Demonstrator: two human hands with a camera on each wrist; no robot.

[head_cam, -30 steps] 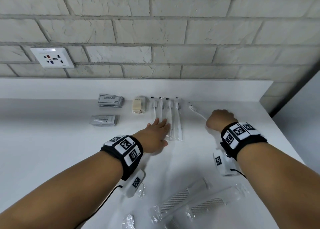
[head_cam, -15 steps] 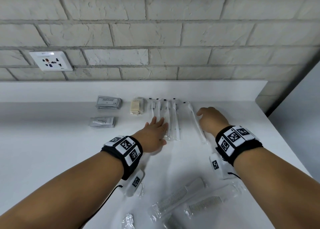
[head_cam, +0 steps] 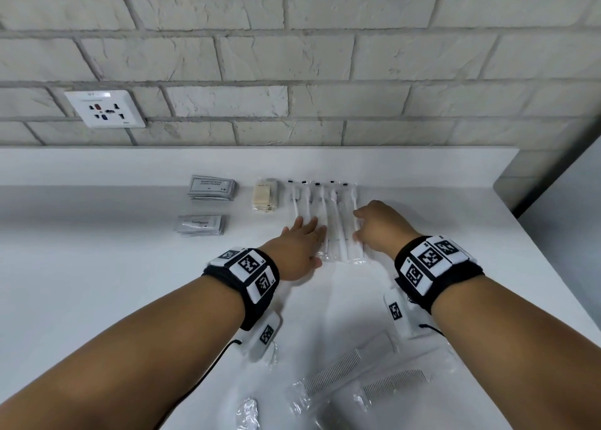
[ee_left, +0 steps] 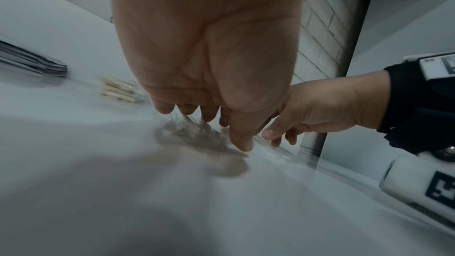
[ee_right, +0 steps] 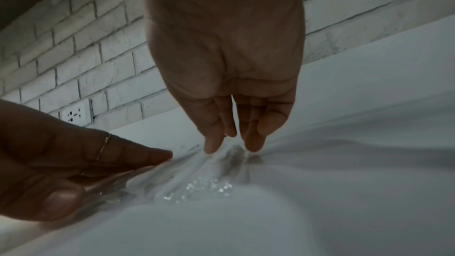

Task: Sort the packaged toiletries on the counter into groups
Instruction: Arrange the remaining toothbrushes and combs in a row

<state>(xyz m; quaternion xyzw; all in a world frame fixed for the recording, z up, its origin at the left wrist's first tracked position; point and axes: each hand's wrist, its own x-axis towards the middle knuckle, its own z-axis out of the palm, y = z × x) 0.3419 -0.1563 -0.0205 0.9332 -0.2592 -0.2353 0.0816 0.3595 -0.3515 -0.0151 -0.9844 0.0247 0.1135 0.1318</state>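
Observation:
Several wrapped white toothbrushes (head_cam: 320,202) lie side by side in a row at the back of the white counter (head_cam: 97,283). My left hand (head_cam: 304,241) lies flat, fingers straight, pressing the near ends of the left ones. My right hand (head_cam: 374,224) is at the row's right edge, where its thumb and fingertips (ee_right: 211,143) pinch the clear wrapper of the rightmost toothbrush (head_cam: 350,202), which lies on the counter. Left of the row are beige packets (head_cam: 266,195), shampoo sachets (head_cam: 212,187) and toothpaste sachets (head_cam: 200,224).
Two wrapped combs (head_cam: 335,374) and crumpled clear wrappers (head_cam: 248,411) lie near the front edge between my forearms. A wall socket (head_cam: 104,108) sits on the brick wall. The counter ends at the right by a grey panel (head_cam: 553,218).
My right hand carried a toothbrush from the right, laid it down slanted, then brought it straight against the right side of the row. The left hand stayed flat on the row.

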